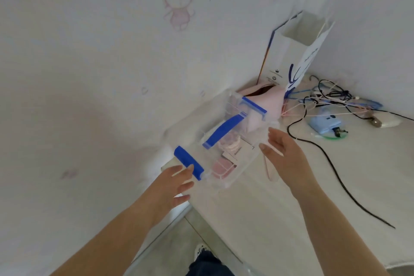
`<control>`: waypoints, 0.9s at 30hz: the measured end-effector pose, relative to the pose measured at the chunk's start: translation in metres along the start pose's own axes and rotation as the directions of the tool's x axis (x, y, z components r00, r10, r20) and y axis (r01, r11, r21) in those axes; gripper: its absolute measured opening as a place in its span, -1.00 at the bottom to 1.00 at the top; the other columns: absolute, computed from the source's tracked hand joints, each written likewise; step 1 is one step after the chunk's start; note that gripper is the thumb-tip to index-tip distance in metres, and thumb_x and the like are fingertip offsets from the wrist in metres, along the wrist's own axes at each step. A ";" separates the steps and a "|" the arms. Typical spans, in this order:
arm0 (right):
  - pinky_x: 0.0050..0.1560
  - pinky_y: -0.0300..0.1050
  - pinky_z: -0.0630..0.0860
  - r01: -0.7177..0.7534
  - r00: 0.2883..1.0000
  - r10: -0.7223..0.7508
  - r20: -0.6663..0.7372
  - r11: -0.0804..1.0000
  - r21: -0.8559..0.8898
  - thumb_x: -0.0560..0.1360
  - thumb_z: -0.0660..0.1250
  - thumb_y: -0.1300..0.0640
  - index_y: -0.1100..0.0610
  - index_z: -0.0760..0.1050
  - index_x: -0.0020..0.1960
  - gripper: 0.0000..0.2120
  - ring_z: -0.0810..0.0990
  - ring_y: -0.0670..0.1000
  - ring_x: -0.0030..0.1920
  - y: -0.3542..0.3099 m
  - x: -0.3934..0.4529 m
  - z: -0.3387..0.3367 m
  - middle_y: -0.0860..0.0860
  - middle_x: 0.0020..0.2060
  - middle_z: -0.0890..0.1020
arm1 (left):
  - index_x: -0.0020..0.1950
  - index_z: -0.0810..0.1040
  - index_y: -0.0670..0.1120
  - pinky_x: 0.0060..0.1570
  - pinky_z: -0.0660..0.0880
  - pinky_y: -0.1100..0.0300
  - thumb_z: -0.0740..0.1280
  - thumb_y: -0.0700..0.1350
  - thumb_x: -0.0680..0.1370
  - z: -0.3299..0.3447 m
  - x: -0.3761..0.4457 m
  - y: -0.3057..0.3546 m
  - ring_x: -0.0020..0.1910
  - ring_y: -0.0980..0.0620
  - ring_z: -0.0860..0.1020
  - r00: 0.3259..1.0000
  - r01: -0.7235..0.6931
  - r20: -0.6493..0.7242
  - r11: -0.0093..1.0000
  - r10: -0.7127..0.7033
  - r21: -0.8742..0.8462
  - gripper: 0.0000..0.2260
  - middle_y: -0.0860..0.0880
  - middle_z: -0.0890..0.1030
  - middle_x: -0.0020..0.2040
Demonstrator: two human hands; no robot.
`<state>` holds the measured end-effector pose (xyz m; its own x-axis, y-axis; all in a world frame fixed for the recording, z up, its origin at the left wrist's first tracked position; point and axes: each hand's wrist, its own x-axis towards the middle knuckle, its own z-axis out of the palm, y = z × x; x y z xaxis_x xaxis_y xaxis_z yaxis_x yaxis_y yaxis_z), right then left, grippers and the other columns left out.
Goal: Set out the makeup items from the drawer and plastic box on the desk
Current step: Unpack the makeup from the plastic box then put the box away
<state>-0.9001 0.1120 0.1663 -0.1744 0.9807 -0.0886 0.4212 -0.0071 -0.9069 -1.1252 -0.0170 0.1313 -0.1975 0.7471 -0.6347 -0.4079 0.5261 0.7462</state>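
Head view is showing us reaching for the plastic box (pixel 226 141), which is sitting on the surface (pixel 291 186) near its corner edge, lid on and blue latches (pixel 189 162) down. Our left hand (pixel 172 184) is spreading its relaxed fingers by the near latch, gripping nothing; our right hand (pixel 284 152) is hovering beside the box's right wall, also spread. We are judging that a careless tug could slide the box off the edge, or snag the black cable (pixel 336 170) nearby.
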 end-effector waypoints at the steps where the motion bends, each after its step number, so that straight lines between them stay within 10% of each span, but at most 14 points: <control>1: 0.21 -0.22 0.32 0.006 1.000 -0.006 0.016 1.000 -0.028 0.49 0.37 0.11 0.00 0.35 0.37 -0.52 0.43 -0.12 0.29 0.000 0.023 -0.001 -0.09 0.31 0.46 | 0.33 0.43 -0.04 0.12 0.52 0.02 0.49 0.13 0.32 0.003 0.009 0.005 0.13 -0.01 0.61 1.000 0.002 -0.016 1.000 -0.001 0.007 -0.36 -0.03 0.65 0.13; 13: 0.09 -0.15 0.34 0.136 0.977 -0.031 0.209 0.851 -0.508 0.51 0.29 -0.07 0.07 0.28 0.41 -0.47 0.45 -0.02 0.11 0.014 0.157 0.008 0.04 0.23 0.49 | 0.22 0.48 -0.12 0.15 0.54 -0.06 0.33 0.03 0.52 0.012 0.038 0.021 -0.01 -0.12 0.68 0.983 0.065 -0.178 0.996 -0.054 0.059 -0.66 -0.12 0.68 0.05; 27: 0.14 0.03 0.52 -0.108 0.980 0.150 0.132 0.953 -0.281 0.52 0.32 0.02 0.07 0.42 0.30 -0.62 0.55 0.04 -0.02 0.023 0.141 0.004 0.03 0.06 0.56 | 0.17 0.51 -0.12 0.07 0.58 -0.01 0.28 -0.04 0.58 0.003 0.029 0.023 -0.06 -0.11 0.69 0.982 0.044 -0.189 0.986 -0.013 0.161 -0.76 -0.12 0.70 0.00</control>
<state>-0.9187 0.2491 0.1314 -0.2255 0.9339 -0.2775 0.6709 -0.0576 -0.7393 -1.1378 0.0183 0.1306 -0.3571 0.6501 -0.6707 -0.2670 0.6171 0.7402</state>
